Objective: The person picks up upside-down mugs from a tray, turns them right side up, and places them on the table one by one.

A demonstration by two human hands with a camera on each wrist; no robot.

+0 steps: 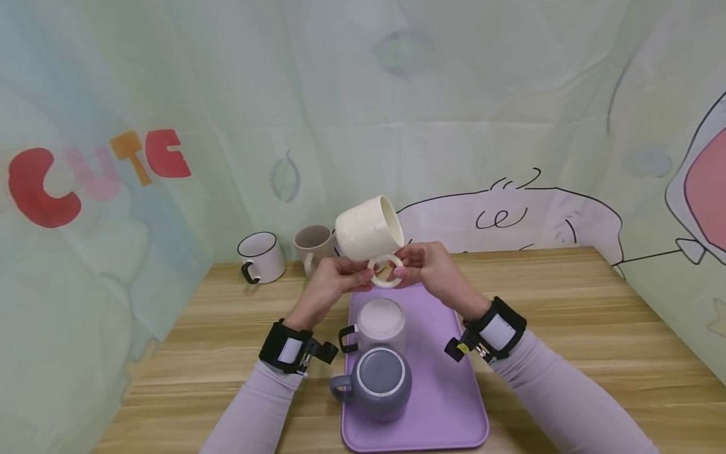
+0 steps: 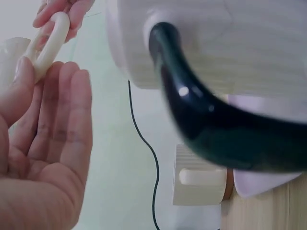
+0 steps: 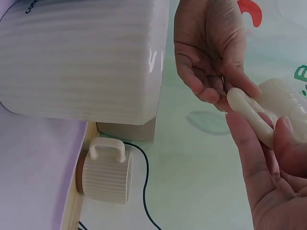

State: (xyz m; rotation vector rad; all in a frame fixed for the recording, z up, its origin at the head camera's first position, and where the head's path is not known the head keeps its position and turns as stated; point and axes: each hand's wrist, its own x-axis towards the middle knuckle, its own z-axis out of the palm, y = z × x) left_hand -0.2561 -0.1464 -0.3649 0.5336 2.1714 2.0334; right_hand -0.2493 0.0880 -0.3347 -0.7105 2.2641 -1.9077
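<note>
A cream mug point(image 1: 363, 230) with a round ring handle point(image 1: 387, 284) is lifted above the far end of the tray. It tilts, with its mouth facing up and to the right and the handle hanging below. My left hand point(image 1: 331, 280) pinches the ring's left side between thumb and fingers. From the other side, my right hand point(image 1: 437, 271) pinches the ring's right side. Both wrist views show fingertips at the handle point(image 3: 249, 115). Below, a white mug point(image 1: 381, 320) with a black handle and a dark grey-blue mug point(image 1: 381, 381) stand upside down on the purple tray point(image 1: 442, 378).
At the back left, a white mug with a black rim point(image 1: 262, 257) and a beige mug point(image 1: 314, 243) stand upright on the wooden table point(image 1: 227, 353). A ribbed cream mug point(image 3: 106, 177) appears in the wrist views. A printed cloth point(image 1: 317, 94) hangs behind the table.
</note>
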